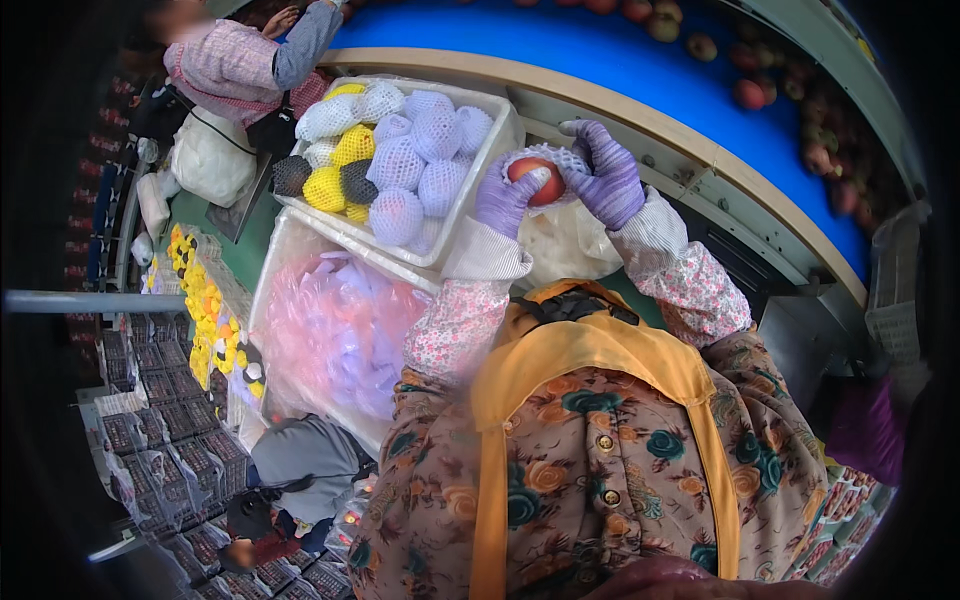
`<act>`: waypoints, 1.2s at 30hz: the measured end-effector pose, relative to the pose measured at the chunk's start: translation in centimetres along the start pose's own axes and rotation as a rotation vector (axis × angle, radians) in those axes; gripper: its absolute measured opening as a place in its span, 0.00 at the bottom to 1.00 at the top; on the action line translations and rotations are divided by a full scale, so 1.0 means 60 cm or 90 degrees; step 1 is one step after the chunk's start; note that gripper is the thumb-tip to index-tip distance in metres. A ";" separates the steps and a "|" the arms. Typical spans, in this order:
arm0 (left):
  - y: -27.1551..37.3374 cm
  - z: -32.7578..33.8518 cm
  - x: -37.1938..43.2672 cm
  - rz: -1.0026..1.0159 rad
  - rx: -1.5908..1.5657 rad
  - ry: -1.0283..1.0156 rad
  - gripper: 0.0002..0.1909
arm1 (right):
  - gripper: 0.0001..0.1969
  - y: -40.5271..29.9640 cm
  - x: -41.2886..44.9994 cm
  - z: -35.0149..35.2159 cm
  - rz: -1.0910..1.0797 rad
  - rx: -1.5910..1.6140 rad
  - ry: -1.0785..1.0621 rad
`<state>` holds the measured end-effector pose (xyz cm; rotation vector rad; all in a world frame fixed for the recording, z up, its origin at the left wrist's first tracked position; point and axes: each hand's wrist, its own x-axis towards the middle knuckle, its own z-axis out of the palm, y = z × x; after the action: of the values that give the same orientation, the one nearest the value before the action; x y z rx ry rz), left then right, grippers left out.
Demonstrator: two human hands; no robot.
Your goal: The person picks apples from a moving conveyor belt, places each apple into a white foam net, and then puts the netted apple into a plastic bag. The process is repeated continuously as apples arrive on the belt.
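Note:
My left hand [504,196], in a purple and white knit glove, grips a red apple [546,180] with the thumb across its front. A white-lilac foam net sleeve [551,155] is partly around the apple, whose red face shows through the opening. In a matching glove, my right hand [606,174] pinches the sleeve's right side, its forefinger raised. Just left of my hands is a white foam box [504,124] of fruit in lilac, white, yellow and black foam nets [395,163]. Nearer my body, a second box [264,300] contains flat lilac sleeves in pink plastic film [330,322].
Beyond a wooden rail [600,88] runs a blue conveyor belt [525,34] carrying apples [748,94]. One person [232,67] works at upper left, another [307,465] bends at lower left. A white plastic bag [566,244] hangs below my hands. Stacked crates [161,450] stand at left.

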<state>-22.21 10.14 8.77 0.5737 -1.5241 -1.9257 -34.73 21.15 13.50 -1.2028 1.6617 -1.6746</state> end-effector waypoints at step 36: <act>0.020 -0.426 -0.202 -0.069 0.301 0.445 0.23 | 0.40 0.065 -0.077 0.105 0.496 0.518 -0.337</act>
<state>3.78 0.35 3.30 1.3866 -1.4686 -1.2044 -28.09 21.10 7.80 -0.4272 0.7907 -1.1668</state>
